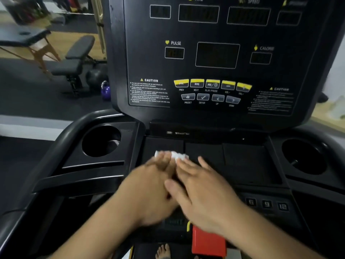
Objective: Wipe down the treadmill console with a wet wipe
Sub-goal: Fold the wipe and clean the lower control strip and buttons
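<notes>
Fingers (186,165) on both your hands lie straight and flat, pressing on the wipe (180,156) rather than curling round it. Your left hand (149,186) is blurred; your right hand (203,193) touches it, side by side. The wipe, white and crumpled, lies under your fingertips on the console (242,159) tray, below the button panel (211,90). The left cup holder (93,132) shows only a pale glint low inside; the right cup holder (291,146) is too dark to tell what it holds. A red block (208,242) sits beneath your right wrist, with number keys (267,204) off to its right. Past the console's left edge stand a bench (74,58) and a purple kettlebell (105,91).
</notes>
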A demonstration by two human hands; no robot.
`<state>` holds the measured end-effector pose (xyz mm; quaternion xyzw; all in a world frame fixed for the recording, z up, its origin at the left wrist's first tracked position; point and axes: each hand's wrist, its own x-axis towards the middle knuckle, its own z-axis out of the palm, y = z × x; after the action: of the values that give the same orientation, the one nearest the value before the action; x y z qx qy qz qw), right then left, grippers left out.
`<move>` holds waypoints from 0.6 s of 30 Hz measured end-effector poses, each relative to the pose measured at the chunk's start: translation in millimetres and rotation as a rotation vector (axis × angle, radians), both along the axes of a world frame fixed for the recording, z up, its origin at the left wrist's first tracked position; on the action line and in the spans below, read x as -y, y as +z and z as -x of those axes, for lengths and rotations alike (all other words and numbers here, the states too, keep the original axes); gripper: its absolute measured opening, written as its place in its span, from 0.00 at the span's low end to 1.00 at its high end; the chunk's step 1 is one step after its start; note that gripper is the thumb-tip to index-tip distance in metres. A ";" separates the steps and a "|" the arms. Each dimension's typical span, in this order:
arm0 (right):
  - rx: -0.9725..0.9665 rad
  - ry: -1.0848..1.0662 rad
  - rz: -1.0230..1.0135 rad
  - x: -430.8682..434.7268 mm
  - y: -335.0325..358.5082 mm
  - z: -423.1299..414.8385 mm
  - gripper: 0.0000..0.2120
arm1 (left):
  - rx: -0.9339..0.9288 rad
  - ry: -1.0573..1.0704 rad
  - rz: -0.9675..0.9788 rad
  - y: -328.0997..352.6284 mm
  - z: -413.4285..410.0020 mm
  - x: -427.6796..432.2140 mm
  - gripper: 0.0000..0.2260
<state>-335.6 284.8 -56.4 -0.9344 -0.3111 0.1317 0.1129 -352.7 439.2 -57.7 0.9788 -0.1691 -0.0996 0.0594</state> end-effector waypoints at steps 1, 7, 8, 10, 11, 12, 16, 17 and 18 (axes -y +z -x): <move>-0.035 -0.005 0.012 3.0 2.1 8.2 0.44 | -0.020 0.000 -0.007 -0.2 9.2 3.0 0.35; 0.025 -0.038 -0.004 0.0 0.6 -27.0 0.39 | -0.030 0.048 -0.003 5.1 -27.9 8.7 0.32; 0.021 -0.014 -0.010 3.5 3.3 -20.7 0.39 | -0.036 0.030 0.004 5.2 -22.9 10.6 0.33; 0.008 0.015 0.009 17.8 10.4 -0.2 0.42 | 0.065 -0.045 -0.050 4.2 -1.6 21.1 0.34; 0.004 0.007 0.041 26.7 13.2 5.3 0.45 | 0.114 -0.043 -0.055 3.7 4.4 27.9 0.34; 0.006 -0.006 0.063 35.0 14.4 4.5 0.47 | 0.135 -0.041 -0.017 0.7 3.2 34.9 0.35; 0.063 -0.143 0.065 62.5 14.5 -13.4 0.54 | 0.039 -0.090 0.063 -4.8 -18.5 75.0 0.37; 0.081 -0.159 0.068 67.4 16.7 -12.5 0.55 | 0.037 -0.116 0.076 -5.5 -18.7 82.7 0.36; 0.093 -0.162 0.080 71.0 17.9 -8.5 0.56 | 0.028 -0.149 0.088 -8.5 -14.2 85.9 0.35</move>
<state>-327.2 213.7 -38.5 -0.9653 -0.2340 0.0912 0.0711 -338.5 353.2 -66.2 0.9612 -0.2467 -0.0823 0.0924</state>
